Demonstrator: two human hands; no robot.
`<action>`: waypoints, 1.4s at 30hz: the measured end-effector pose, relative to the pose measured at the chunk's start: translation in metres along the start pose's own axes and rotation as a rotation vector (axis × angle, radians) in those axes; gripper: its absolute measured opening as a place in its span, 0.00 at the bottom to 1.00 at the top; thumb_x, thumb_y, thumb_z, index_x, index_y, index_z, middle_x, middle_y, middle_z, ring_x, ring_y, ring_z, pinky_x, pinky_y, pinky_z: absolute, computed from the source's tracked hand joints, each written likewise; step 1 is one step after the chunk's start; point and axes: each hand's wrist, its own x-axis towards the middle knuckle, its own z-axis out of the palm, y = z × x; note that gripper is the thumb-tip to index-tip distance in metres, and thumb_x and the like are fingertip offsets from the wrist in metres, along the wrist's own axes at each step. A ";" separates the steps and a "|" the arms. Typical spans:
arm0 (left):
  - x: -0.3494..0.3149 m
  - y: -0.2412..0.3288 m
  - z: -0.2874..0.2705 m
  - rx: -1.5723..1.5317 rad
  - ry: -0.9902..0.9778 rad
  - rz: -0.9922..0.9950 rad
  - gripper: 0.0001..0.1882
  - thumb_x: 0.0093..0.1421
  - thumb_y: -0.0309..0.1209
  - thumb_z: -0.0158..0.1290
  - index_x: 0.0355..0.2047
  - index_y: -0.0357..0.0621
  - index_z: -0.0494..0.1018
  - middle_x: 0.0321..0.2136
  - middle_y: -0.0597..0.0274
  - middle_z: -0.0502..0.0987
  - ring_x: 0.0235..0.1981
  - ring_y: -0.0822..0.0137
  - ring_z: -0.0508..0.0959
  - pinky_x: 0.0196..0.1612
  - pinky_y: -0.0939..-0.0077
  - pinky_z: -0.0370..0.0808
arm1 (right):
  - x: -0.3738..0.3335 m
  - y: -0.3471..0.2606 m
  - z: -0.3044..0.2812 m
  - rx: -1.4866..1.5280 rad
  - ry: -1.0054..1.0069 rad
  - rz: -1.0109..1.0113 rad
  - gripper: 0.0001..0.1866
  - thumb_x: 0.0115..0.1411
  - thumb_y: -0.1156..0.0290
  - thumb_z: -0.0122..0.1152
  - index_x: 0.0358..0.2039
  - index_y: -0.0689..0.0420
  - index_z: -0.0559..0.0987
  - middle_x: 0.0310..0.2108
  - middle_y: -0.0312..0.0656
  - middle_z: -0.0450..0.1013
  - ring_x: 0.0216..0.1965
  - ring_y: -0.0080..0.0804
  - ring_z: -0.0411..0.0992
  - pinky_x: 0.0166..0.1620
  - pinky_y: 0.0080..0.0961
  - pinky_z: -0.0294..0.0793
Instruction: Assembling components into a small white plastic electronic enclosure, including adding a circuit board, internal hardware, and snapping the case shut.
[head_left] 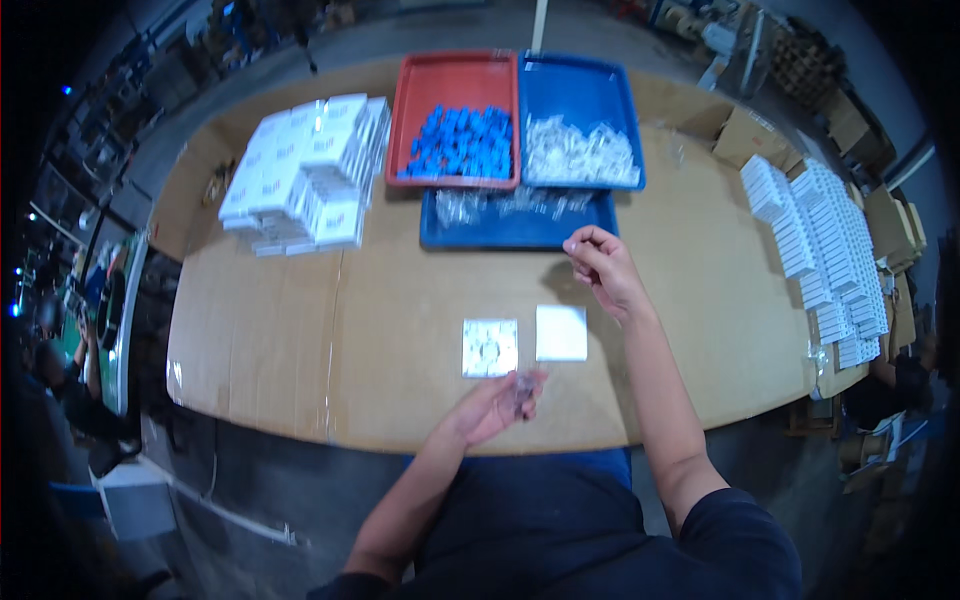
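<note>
Left hand point(486, 412): fingers closed around a small clear piece point(525, 388), held just below a patterned white square point(490, 348) on the bench point(400, 310). Right hand point(608, 275): raised near the lower blue tray point(500, 237); fingers narrow, cannot tell whether they hold anything. Plain white square point(561, 333): just right of the patterned one. Red tray point(453, 80): blue pieces point(460, 142). Upper blue tray point(575, 90): clear pieces point(580, 152). White boxes point(290, 165): stacked, far left.

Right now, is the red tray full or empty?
Neither: part-filled. Blue pieces heap in the near part of the red tray, and its red floor shows beyond them.
</note>
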 end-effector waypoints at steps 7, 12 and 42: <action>0.006 0.005 0.000 -0.037 0.026 0.008 0.33 0.77 0.53 0.38 0.63 0.34 0.68 0.43 0.62 0.78 0.38 0.68 0.78 0.47 0.69 0.75 | -0.093 0.045 0.031 -0.227 -0.074 0.136 0.09 0.64 0.75 0.70 0.44 0.63 0.86 0.30 0.34 0.79 0.28 0.15 0.70 0.30 0.15 0.68; 0.002 -0.001 0.000 0.016 0.059 0.046 0.26 0.77 0.49 0.42 0.57 0.39 0.72 0.42 0.60 0.80 0.37 0.67 0.79 0.44 0.69 0.76 | -0.116 0.035 0.040 -0.374 -0.167 0.161 0.04 0.64 0.77 0.68 0.38 0.63 0.85 0.34 0.34 0.82 0.34 0.17 0.76 0.37 0.17 0.74; 0.010 0.011 0.044 0.113 0.116 0.052 0.20 0.75 0.46 0.49 0.54 0.42 0.72 0.40 0.59 0.80 0.38 0.64 0.81 0.44 0.67 0.79 | -0.111 0.013 0.047 -0.629 -0.510 0.053 0.25 0.77 0.56 0.50 0.47 0.71 0.81 0.43 0.47 0.78 0.31 0.29 0.79 0.37 0.27 0.80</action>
